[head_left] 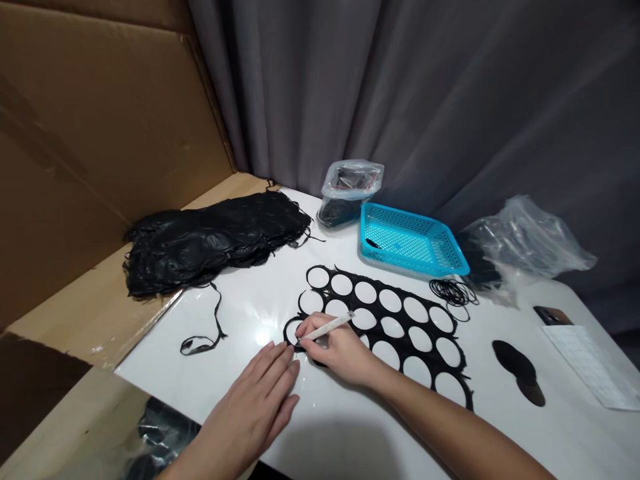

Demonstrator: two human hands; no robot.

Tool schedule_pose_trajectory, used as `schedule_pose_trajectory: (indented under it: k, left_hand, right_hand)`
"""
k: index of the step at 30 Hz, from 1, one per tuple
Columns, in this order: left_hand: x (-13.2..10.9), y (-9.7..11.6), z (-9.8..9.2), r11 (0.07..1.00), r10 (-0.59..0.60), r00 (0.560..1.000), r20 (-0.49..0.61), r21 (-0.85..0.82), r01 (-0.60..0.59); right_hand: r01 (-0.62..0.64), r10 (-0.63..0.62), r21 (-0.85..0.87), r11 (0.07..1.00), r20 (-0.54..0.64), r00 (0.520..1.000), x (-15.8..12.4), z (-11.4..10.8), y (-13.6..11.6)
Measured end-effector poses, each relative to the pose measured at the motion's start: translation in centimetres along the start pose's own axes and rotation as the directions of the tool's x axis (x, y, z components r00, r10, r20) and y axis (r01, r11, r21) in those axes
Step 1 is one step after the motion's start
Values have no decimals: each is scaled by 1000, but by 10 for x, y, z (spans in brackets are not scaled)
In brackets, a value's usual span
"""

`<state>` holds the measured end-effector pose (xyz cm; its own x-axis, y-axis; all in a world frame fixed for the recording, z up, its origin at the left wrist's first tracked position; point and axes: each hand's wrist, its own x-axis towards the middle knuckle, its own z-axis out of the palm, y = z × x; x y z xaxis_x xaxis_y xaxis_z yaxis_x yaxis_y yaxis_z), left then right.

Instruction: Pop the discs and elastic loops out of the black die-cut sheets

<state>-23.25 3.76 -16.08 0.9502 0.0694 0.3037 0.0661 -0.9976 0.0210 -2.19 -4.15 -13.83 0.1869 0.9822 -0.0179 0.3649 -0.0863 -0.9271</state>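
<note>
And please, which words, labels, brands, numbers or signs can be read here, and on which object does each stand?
No text can be read.
White sheet: any marks are too faint and blurred to read.
Pen-like tool in the right hand: no readable lettering.

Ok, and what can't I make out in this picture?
In the head view:
Black sheet: partly hidden by the right hand and right arm.
White tool: its tip, too small to tell pen from blade.
Paper: any writing, too faint and small to read.
Blue basket: the dark scrap inside, too small to identify.
Clear bag below the tabletop: cut off by the bottom edge.
</note>
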Motion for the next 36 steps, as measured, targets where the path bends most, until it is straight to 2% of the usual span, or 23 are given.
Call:
schedule_pose_trajectory:
  k: [8, 13, 16, 18, 20, 22, 23, 25, 27, 29, 31, 32, 33, 34, 36]
  left_hand:
    - [4, 0, -3, 996, -6, 999, 48, -86, 10]
    - [5, 0, 0, 994, -1, 1000, 9, -106, 2]
    - [5, 0, 2, 994, -3, 1000, -1, -114, 3]
    - [5, -1, 3, 994, -1, 1000, -3, -113, 1]
    - [5, -1, 4, 993, -1, 1000, 3, -122, 1]
    - [6, -2, 3, 989, -15, 1000, 16, -145, 18]
    - [7, -2, 2, 987, -21, 1000, 23, -161, 25]
    - [9, -3, 0, 982, -22, 999, 36, -184, 28]
    - [10, -5, -2, 982, -6, 999, 34, -191, 13]
    - [9, -7, -2, 985, 7, 1000, 13, -171, -5]
    - [8, -9, 0, 990, 14, 1000, -11, -141, -15]
    - [7, -10, 2, 992, 16, 1000, -22, -127, -19]
    - [7, -11, 3, 993, 18, 999, -30, -116, -21]
    - [7, -11, 4, 994, 20, 999, -37, -110, -24]
    - [10, -12, 5, 993, 27, 998, -50, -113, -33]
  right_hand:
    - [66, -67, -40, 997, -33, 997, 1, 4, 1]
    - [136, -140, -102, 985, -31, 990, -1, 5, 4]
    - [204, -215, -207, 957, -33, 976, -8, 10, 5]
    - [257, -269, -343, 904, 11, 963, -15, 16, 7]
    - [336, -334, -495, 801, 96, 938, -21, 23, 8]
    - [402, -389, -591, 700, 157, 908, -20, 23, 9]
    - [403, -399, -610, 682, 151, 904, -17, 20, 9]
    - [350, -406, -594, 725, 44, 913, -5, 3, 7]
    - [245, -379, -493, 835, -193, 905, 9, -26, 5]
    - [159, -291, -301, 940, -471, 833, 19, -60, 3]
    - [151, -165, -78, 985, -648, 744, 22, -89, 5]
    - [165, -104, 24, 986, -688, 719, 20, -100, 8]
    - [174, -46, 113, 978, -700, 713, 17, -107, 13]
    - [162, 12, 186, 969, -691, 722, 13, -110, 18]
    - [78, 103, 255, 964, -624, 775, 2, -107, 30]
